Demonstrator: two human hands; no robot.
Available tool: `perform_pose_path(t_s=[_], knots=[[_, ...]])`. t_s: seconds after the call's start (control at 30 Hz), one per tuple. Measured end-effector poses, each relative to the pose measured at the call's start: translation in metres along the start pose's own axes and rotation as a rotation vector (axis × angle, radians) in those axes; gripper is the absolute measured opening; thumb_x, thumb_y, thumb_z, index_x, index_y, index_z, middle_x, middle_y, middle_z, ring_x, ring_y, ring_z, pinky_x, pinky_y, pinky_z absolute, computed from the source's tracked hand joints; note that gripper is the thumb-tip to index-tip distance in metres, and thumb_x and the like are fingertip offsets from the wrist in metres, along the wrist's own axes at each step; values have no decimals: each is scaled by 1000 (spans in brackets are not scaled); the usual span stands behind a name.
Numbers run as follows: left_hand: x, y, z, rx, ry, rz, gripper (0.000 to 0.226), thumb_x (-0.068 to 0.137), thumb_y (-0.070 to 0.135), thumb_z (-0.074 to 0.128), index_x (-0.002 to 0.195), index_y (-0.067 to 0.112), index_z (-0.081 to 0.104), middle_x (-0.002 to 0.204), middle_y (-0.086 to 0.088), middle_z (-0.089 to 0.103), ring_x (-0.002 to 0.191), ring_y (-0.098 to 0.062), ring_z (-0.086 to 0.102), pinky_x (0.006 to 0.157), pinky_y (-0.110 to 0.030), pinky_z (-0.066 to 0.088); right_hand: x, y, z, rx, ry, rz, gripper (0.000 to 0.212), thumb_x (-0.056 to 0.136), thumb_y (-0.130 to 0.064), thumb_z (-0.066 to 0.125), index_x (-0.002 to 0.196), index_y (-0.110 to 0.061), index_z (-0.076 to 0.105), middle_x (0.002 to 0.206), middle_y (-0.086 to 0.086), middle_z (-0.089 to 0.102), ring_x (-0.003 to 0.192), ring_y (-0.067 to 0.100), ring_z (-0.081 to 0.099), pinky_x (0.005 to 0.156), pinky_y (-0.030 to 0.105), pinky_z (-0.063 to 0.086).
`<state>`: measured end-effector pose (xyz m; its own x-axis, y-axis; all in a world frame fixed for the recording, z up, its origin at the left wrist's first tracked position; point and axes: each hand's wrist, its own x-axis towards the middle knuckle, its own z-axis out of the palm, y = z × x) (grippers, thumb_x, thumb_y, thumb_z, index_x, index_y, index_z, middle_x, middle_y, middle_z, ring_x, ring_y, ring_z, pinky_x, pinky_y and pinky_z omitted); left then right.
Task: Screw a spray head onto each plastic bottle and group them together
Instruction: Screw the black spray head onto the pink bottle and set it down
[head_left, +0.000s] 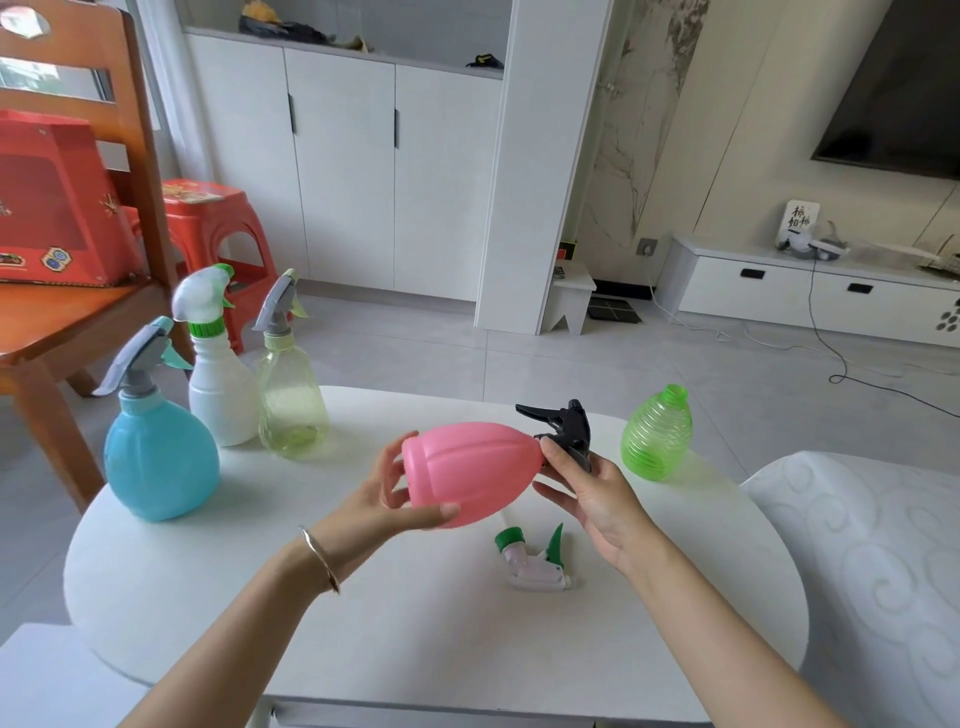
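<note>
We hold the pink bottle (470, 470) on its side above the counter (218, 566), our left hand (395, 499) cupping its base and our right hand (587, 483) pinching the black spray head (569, 428) at its neck. A green bottle (657, 434) stands uncapped at right, a loose green-and-white spray head (535, 558) lies below, and three finished bottles (218, 395) cluster at left.

Sign (797, 224) w/ Chinese chars, illegible.
</note>
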<state>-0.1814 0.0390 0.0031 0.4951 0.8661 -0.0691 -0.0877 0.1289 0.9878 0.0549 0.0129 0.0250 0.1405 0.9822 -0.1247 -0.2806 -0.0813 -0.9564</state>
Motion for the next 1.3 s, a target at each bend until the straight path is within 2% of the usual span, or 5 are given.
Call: perform_pose_path(t_s=[0.17,0.33,0.57,1.07,1.3], knots=[[-6,3,6,-140,-169,-220,77,65,66,68,131,36,41,133,-11,54,107,-29,66,81,-39,58,-1,-3,3,69,-43,-14,32,67,-29,73,96,-15,72,98,-1,75,93,10,69,72,22,56],[-5,2,5,78,-39,-9,81,54,28,85,124,37,45,124,-6,54,93,-12,69,73,-29,57,-1,-6,4,165,-95,-21,31,71,-24,71,101,-17,71,109,3,72,100,11,67,73,21,55],[-10,1,17,204,-171,-154,75,52,48,79,120,30,53,112,-2,66,91,-12,70,67,-26,56,-6,-3,13,52,-215,11,38,73,-32,68,109,-18,67,113,2,72,107,8,65,79,20,53],[-22,6,15,370,105,133,83,44,50,81,118,30,48,107,2,62,84,-5,66,61,-19,52,-17,-13,50,-39,-81,-158,26,75,-24,69,99,-15,69,99,3,75,99,10,68,102,29,45],[-50,28,-21,5,71,109,66,50,51,82,111,45,58,109,4,71,99,-18,68,79,-37,59,-35,-12,82,-385,-491,-98,53,81,-44,67,130,-32,51,130,-11,61,123,6,54,102,29,42]])
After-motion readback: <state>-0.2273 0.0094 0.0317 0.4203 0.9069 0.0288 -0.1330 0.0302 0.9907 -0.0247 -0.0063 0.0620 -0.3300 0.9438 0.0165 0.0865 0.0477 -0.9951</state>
